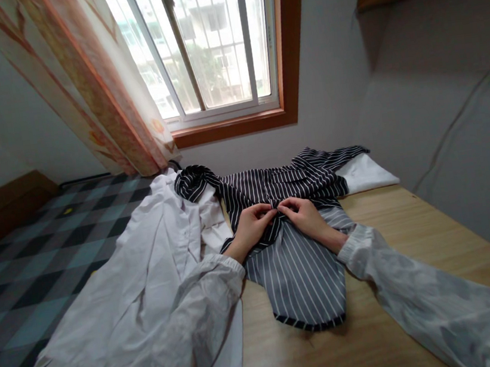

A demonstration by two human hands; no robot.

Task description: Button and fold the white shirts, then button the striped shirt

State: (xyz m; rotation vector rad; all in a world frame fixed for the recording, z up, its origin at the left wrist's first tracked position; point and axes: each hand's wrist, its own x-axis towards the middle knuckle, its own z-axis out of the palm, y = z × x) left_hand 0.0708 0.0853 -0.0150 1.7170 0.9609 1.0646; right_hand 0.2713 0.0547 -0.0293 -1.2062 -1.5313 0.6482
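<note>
The striped shirt (293, 225) lies spread on the wooden table (416, 245), its dark top part beyond the fingers and its paler striped front running back between the two wrists. The left hand (253, 224) and the right hand (306, 214) meet at the shirt's middle, fingertips nearly touching, each pinching a fold of the dark striped cloth; it looks like the button line, though that is too small to tell. Left of the left hand's fingers lies a crumpled white shirt (150, 286), overlapping the striped one. Past the fingers hang a curtain (101, 88) and a window (208, 44).
</note>
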